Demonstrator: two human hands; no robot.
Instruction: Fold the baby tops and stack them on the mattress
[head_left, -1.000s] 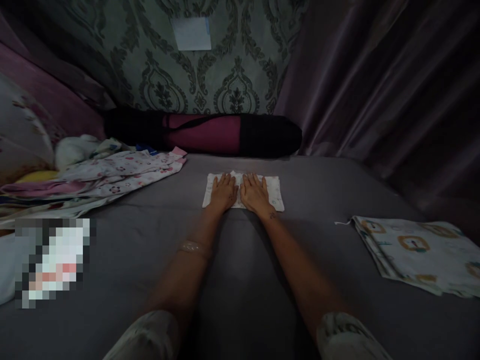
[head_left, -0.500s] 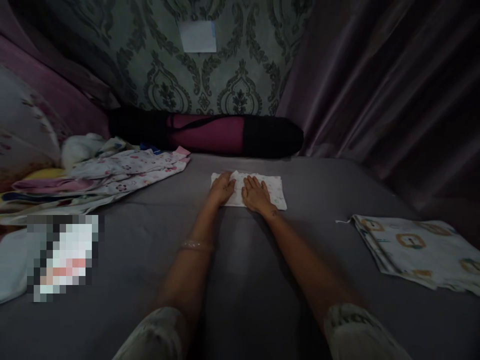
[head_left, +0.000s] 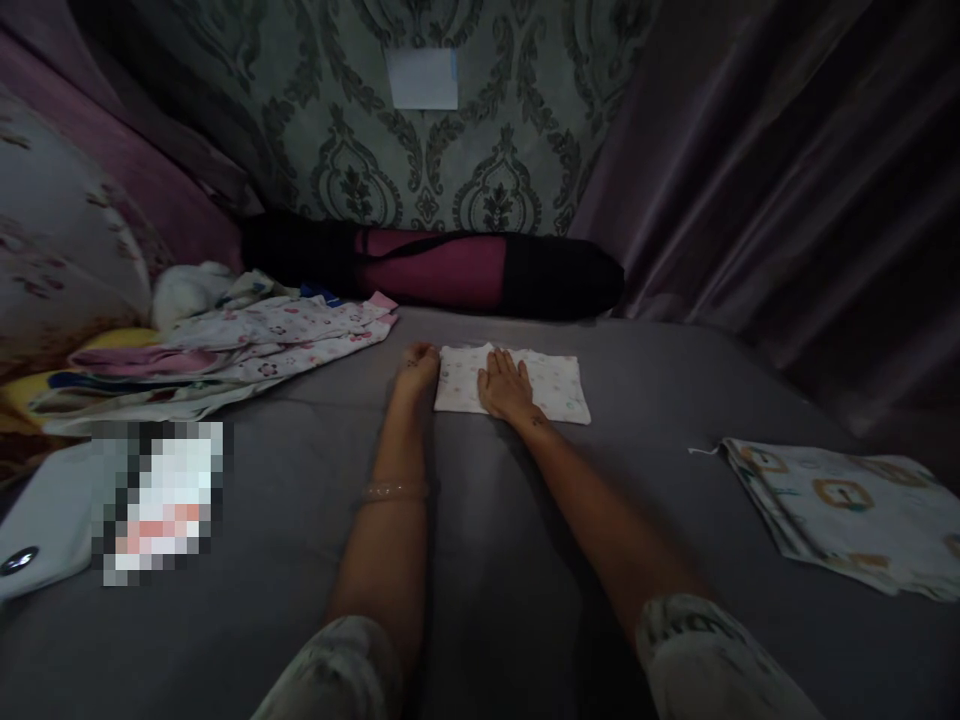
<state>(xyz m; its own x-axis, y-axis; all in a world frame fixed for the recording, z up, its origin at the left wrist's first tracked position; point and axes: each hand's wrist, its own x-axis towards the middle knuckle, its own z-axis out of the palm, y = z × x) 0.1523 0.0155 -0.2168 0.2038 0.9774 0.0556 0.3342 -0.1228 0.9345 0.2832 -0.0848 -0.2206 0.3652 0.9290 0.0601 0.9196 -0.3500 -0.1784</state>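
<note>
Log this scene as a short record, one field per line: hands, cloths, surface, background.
Left grip: left hand, fingers curled, at the left edge of the small white printed folded cloth; whether it pinches the edge cannot be told
Right grip: right hand, laid flat on that cloth
Right side: larger white folded cloth with ochre print
Left side: heap of floral and coloured clothes
Surface: flat grey sheet
Background: long black-and-magenta bag before green damask-patterned wall
</note>
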